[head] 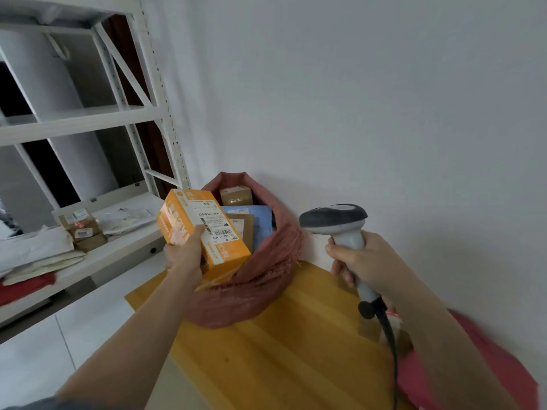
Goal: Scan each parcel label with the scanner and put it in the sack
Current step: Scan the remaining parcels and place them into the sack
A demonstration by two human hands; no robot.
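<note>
Reaching forward, the left hand grips an orange box from below and behind, thumb on the label, which faces up. The box hangs tilted over the near rim of the open sack, just beside the parcels inside. The right hand is wrapped around the handle of the scanner, its head pointing left, apart from the box. The sack sits at the far end of the counter, against the wall; a shelf stands to the left across open floor.
</note>
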